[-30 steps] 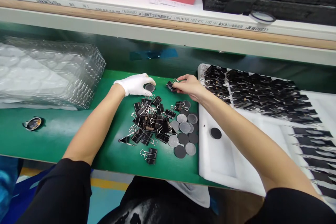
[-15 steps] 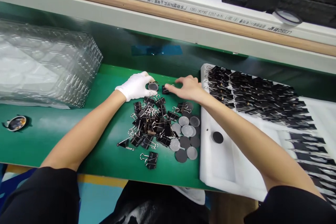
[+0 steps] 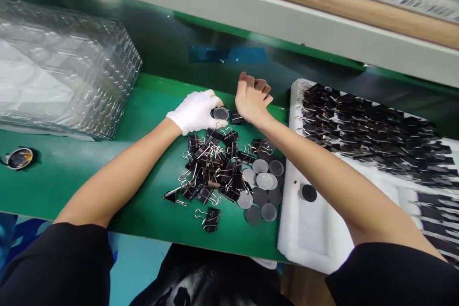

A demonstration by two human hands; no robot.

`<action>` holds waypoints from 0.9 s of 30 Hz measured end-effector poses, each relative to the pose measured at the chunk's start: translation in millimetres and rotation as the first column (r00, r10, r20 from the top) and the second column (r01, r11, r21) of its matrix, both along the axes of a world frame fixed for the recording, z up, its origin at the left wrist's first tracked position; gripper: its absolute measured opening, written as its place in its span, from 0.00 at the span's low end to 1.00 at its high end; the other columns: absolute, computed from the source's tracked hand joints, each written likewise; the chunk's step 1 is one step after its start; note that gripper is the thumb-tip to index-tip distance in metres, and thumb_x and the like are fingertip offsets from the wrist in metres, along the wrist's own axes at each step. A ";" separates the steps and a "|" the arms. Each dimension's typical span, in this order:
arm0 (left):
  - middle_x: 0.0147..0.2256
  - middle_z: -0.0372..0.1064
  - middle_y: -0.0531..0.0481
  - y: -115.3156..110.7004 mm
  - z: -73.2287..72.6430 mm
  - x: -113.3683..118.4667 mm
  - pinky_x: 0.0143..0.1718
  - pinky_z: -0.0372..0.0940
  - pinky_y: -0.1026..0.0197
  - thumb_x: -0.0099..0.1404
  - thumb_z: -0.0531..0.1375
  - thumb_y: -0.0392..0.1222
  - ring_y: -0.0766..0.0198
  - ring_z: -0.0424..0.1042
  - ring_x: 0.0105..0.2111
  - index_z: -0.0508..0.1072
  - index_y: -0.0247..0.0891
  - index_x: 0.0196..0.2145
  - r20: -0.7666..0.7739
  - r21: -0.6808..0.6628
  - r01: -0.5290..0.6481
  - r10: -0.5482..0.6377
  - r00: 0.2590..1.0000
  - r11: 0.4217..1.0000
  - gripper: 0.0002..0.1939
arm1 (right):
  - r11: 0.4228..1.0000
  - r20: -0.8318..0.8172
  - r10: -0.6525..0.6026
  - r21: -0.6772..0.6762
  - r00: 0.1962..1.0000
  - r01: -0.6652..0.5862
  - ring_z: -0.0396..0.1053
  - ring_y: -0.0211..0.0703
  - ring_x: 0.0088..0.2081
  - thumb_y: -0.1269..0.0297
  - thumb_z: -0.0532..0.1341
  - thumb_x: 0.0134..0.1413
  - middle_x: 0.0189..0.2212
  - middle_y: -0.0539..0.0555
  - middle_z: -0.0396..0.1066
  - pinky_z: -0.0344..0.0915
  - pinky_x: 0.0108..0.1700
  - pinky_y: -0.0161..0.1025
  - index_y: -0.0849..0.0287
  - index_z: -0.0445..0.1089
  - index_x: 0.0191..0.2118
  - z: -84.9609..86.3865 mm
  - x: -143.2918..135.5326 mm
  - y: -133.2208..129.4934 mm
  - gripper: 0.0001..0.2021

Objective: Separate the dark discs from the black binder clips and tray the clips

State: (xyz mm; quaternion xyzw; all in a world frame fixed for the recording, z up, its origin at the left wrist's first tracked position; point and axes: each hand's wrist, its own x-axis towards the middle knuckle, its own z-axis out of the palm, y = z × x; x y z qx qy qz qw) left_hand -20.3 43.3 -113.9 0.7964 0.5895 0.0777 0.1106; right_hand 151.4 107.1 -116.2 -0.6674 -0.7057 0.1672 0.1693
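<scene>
My left hand [image 3: 196, 111], in a white glove, is closed around a small round black-rimmed piece with a grey face [image 3: 221, 114] at the back of the bench. My bare right hand [image 3: 252, 98] is raised just above a black binder clip [image 3: 237, 117], its fingers apart and nothing visible in them. In front of both hands lies a heap of black binder clips [image 3: 215, 167] with silver wire handles. Grey and black discs [image 3: 264, 181] are spread to the right of the heap. One binder clip [image 3: 211, 220] sits alone nearer to me.
At right, a white foam tray [image 3: 287, 229] carries rows of black binder clips [image 3: 366, 124] and a black disc [image 3: 309, 193]. Stacked clear plastic trays [image 3: 71, 71] stand at left, behind a small round piece [image 3: 20, 158]. A ledge [image 3: 222, 5] crosses the back.
My right hand has let go of the binder clip at the back and lifted, turning with its fingers upward. My left hand keeps the round piece. The camera view has shifted and tilted.
</scene>
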 end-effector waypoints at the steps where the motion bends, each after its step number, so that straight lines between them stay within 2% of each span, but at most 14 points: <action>1: 0.50 0.74 0.41 0.2 0.1 0.3 0.47 0.66 0.50 0.63 0.65 0.63 0.45 0.77 0.47 0.81 0.39 0.54 0.009 -0.003 -0.001 0.001 1.000 1.000 0.30 | 1.000 0.007 -0.011 -0.005 1.000 0.011 0.51 0.65 0.72 0.45 0.36 0.77 0.66 0.66 0.58 0.47 0.70 0.73 0.52 0.62 0.67 -2.8 2.1 1.8 0.29; 7: 0.49 0.74 0.42 2.3 1.3 7.6 0.51 0.66 0.48 0.62 0.67 0.62 0.45 0.76 0.48 0.80 0.38 0.55 0.059 -0.048 0.017 -0.014 0.998 0.999 0.31 | 0.998 0.026 -0.047 -0.040 0.999 0.048 0.51 0.64 0.73 0.46 0.34 0.78 0.66 0.64 0.57 0.49 0.69 0.72 0.49 0.63 0.65 -13.2 12.5 6.6 0.29; 15: 0.48 0.72 0.42 4.6 -0.3 21.6 0.54 0.64 0.46 0.62 0.69 0.61 0.43 0.75 0.50 0.80 0.38 0.55 0.094 -0.056 0.014 -0.009 0.996 0.998 0.31 | 0.998 -0.050 -0.058 -0.005 0.997 0.058 0.53 0.57 0.72 0.53 0.39 0.79 0.67 0.63 0.58 0.47 0.73 0.67 0.53 0.64 0.63 -9.1 16.4 0.3 0.23; 18: 0.49 0.73 0.42 4.6 0.0 21.1 0.52 0.65 0.47 0.63 0.67 0.62 0.44 0.76 0.48 0.80 0.38 0.55 0.064 -0.037 0.018 -0.016 0.998 0.999 0.31 | 0.998 -0.077 -0.069 0.007 0.995 0.070 0.54 0.56 0.72 0.51 0.39 0.79 0.66 0.62 0.60 0.47 0.73 0.66 0.52 0.65 0.61 -12.5 14.3 1.0 0.23; 22: 0.49 0.74 0.42 3.7 -1.0 19.8 0.50 0.65 0.50 0.64 0.65 0.63 0.46 0.76 0.47 0.80 0.40 0.55 0.028 -0.005 0.031 -0.031 0.999 1.000 0.30 | 0.998 -0.075 -0.055 0.021 0.996 0.057 0.53 0.61 0.73 0.44 0.38 0.78 0.66 0.64 0.60 0.48 0.71 0.70 0.52 0.66 0.61 -15.6 7.6 5.0 0.28; 25: 0.49 0.75 0.41 0.8 0.9 20.8 0.48 0.66 0.51 0.64 0.64 0.65 0.46 0.76 0.47 0.80 0.39 0.52 -0.008 0.018 0.022 -0.022 1.000 1.000 0.30 | 1.000 -0.100 -0.025 -0.003 0.995 0.025 0.56 0.63 0.71 0.42 0.34 0.77 0.64 0.64 0.63 0.52 0.68 0.71 0.52 0.68 0.60 5.3 13.1 5.8 0.32; 27: 0.47 0.75 0.39 -2.4 6.1 21.0 0.46 0.66 0.51 0.64 0.63 0.68 0.45 0.77 0.46 0.81 0.37 0.48 -0.054 0.048 -0.053 0.056 0.997 0.997 0.31 | 0.995 -0.114 0.104 0.005 0.988 -0.104 0.64 0.64 0.65 0.39 0.35 0.76 0.59 0.64 0.70 0.59 0.65 0.67 0.53 0.71 0.57 32.9 28.6 -2.2 0.34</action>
